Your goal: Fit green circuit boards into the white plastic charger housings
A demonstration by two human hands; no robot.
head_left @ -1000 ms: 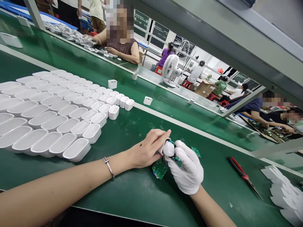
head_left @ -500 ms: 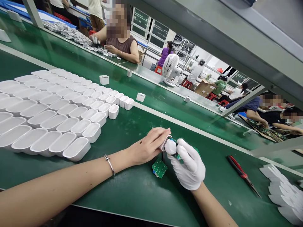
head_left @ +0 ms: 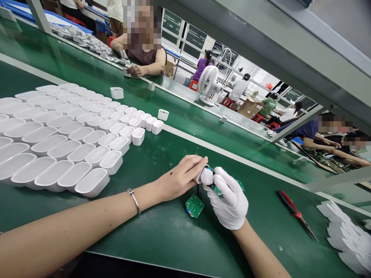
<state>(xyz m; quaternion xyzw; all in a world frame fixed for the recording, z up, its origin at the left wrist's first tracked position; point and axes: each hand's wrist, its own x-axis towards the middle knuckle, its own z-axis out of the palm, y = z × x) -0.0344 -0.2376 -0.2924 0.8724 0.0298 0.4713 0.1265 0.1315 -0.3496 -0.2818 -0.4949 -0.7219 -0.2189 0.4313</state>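
My bare left hand [head_left: 181, 178] is closed round a small white shell [head_left: 201, 173], mostly hidden by the fingers. My right hand [head_left: 228, 199], in a white glove, pinches a small green circuit board [head_left: 216, 188] against the shell's open end. A second green circuit board [head_left: 194, 205] lies flat on the green mat just below both hands. A third bit of green board [head_left: 240, 185] peeks out behind the glove.
Rows of several empty white shells [head_left: 58, 135] fill the mat at left. Loose white shells [head_left: 162, 114] ride the conveyor belt [head_left: 188, 123] beyond. Red-handled cutters [head_left: 295, 214] and a stack of white sheets [head_left: 344, 235] lie at right. Co-workers sit across the belt; a fan [head_left: 208, 83] stands behind.
The loose shells on the belt have travelled left. My hands have stayed nearly in place, the glove shifting slightly on the board. The person opposite has reached to the belt.
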